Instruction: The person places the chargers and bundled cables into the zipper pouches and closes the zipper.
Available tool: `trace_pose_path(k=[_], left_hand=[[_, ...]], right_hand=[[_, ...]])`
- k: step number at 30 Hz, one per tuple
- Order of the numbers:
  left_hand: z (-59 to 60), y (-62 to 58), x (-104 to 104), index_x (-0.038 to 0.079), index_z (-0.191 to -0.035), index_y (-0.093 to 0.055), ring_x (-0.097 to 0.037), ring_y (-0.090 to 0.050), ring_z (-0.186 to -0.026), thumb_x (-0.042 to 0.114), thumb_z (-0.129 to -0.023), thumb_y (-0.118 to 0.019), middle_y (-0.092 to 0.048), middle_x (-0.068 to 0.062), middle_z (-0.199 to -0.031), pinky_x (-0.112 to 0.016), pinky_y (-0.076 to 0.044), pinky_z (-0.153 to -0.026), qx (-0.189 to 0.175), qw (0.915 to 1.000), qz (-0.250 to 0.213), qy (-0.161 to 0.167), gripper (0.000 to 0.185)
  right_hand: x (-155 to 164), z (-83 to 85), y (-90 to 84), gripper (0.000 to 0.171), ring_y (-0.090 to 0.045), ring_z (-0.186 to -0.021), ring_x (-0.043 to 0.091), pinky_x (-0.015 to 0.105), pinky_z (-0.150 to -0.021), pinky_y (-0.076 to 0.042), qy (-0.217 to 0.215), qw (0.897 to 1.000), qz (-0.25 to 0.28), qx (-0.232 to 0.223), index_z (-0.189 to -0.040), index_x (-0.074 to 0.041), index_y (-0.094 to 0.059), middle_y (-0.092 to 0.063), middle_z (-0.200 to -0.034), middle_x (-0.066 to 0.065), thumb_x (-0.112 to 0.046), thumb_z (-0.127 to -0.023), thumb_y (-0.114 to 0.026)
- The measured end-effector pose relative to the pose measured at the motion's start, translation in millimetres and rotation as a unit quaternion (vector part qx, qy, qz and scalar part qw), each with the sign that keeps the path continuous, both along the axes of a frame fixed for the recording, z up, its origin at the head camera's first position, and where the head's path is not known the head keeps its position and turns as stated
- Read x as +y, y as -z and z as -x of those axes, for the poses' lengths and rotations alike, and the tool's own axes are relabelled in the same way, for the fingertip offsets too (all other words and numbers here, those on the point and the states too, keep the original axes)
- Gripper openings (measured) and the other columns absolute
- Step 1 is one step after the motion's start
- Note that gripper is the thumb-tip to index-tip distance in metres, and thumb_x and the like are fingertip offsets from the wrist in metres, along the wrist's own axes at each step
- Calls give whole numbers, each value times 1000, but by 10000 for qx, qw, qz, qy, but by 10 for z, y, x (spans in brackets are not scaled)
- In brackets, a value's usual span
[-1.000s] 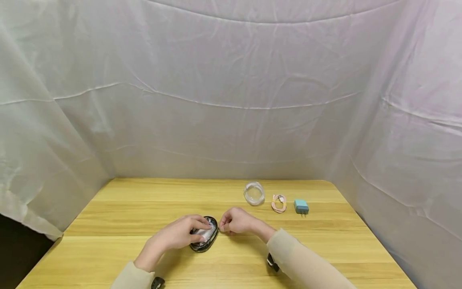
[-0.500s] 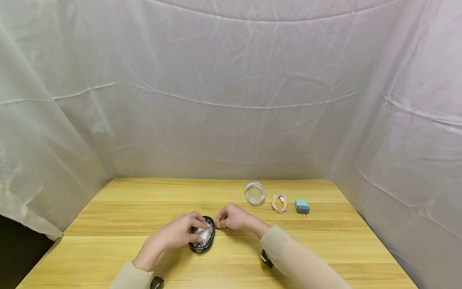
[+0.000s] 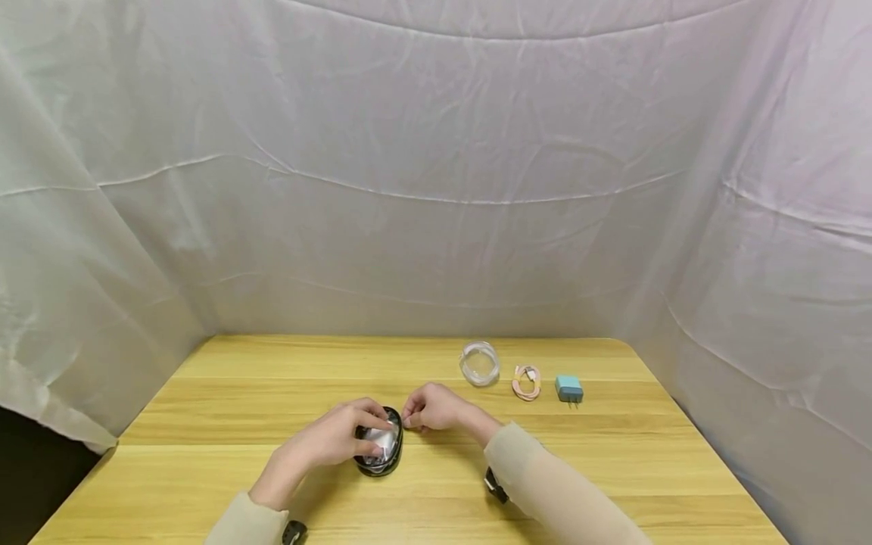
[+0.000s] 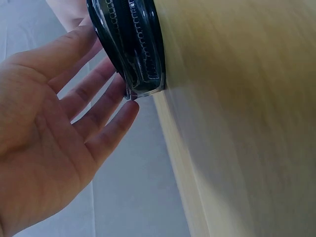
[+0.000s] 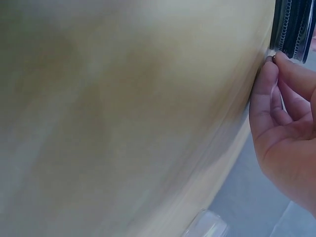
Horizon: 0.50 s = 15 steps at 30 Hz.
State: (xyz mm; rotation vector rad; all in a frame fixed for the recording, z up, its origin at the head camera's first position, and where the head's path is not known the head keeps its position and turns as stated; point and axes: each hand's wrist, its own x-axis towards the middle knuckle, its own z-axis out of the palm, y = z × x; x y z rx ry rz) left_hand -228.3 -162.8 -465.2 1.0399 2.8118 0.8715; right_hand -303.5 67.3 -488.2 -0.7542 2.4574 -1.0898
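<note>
A small oval black case [image 3: 393, 446] with a clear top and zip teeth round its side lies on the table. My left hand [image 3: 341, 433] rests on its top, thumb and fingers spread and nearly straight. In the left wrist view, the zip teeth of the case [image 4: 129, 44] show beside my fingertips. My right hand [image 3: 436, 406] is at the case's far right edge. Thumb and index finger pinch a small zipper pull [image 5: 274, 58] there, mostly covered by the fingertips; the other fingers are curled.
Behind the right hand lie a clear coiled ring [image 3: 480, 364], a pink charging cable [image 3: 526, 384] bundled in a loop, and a blue plug adapter [image 3: 568, 389] with its prongs toward me. Pale cloth [image 3: 436, 250] hangs round the wooden table [image 3: 272, 393].
The right hand has moved left and slightly away from me along the case's edge, still pinching. The case has shifted a little left under the left hand.
</note>
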Motion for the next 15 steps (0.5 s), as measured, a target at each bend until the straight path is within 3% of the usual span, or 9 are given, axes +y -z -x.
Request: trace_pose_path(k=[15], left_hand=[[-21, 13, 14, 6, -120, -78, -29, -64, -112, 21, -87, -84, -66, -5, -124, -49, -57, -96, -58, 9999, 62, -120, 37]], right_hand=[[30, -24, 22, 8, -60, -62, 8, 20, -58, -54, -9, 9998, -94, 174, -86, -4, -74, -68, -73, 1, 0, -92, -75]])
